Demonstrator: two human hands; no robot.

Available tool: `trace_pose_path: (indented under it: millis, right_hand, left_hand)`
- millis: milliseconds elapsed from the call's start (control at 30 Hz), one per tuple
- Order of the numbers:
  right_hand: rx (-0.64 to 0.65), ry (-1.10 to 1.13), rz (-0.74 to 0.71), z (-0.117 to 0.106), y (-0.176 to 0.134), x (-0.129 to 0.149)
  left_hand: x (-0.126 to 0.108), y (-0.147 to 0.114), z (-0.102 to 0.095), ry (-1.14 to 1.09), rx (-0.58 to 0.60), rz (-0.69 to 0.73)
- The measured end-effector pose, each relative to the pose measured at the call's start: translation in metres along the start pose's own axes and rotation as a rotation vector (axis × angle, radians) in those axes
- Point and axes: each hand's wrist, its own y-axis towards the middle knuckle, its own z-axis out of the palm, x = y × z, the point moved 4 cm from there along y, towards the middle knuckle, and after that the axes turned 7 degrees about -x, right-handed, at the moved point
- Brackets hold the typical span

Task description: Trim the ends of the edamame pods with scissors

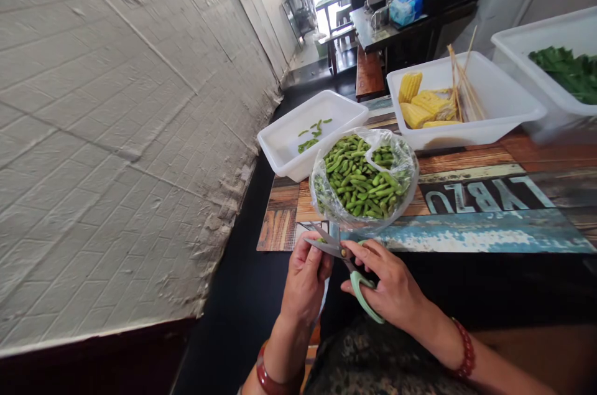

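Green-handled scissors (361, 292) are in my right hand (392, 280), its fingers and thumb around the handles. Their blades are parted and reach left to the fingertips of my left hand (305, 277). Those fingertips pinch a green pod (321, 240), mostly hidden by fingers and blade. Just beyond both hands, a clear plastic bag (408, 186) full of green edamame pods (361, 180) rests on the table. Behind it to the left is a white tub (282, 137) with several pods (314, 137) on its bottom.
A white tub (506, 118) with corn pieces (426, 106) and wooden skewers (461, 90) stands at the back right. Farther right, another tub (520, 40) holds leafy greens (566, 71). The patterned tabletop (485, 196) ends near my hands; a white wall (116, 152) runs along the left.
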Motion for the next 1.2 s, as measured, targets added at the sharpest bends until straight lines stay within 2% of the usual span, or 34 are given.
trace_pose_path:
  millis: [267,500,1000,1100,1200]
  right_hand:
    - [-0.010,-0.009,-0.041,0.001,-0.001,-0.005]
    - [-0.005,-0.075,-0.038,-0.002,0.001,0.002]
    - [-0.013,-0.073,-0.097,-0.003,-0.009,0.003]
    - [0.020,-0.029,-0.066,0.000,-0.011,0.004]
    - [-0.009,0.081,0.058,0.004,-0.012,0.001]
  left_hand:
    - [0.000,-0.001,0.003,0.016,-0.016,0.005]
    - [-0.001,-0.001,-0.001,0.000,-0.035,0.021]
    - [0.001,-0.014,-0.003,0.008,-0.013,0.059]
    - [0.000,-0.016,-0.006,-0.001,0.010,0.066]
    - [-0.002,-0.020,-0.007,-0.006,0.029,0.044]
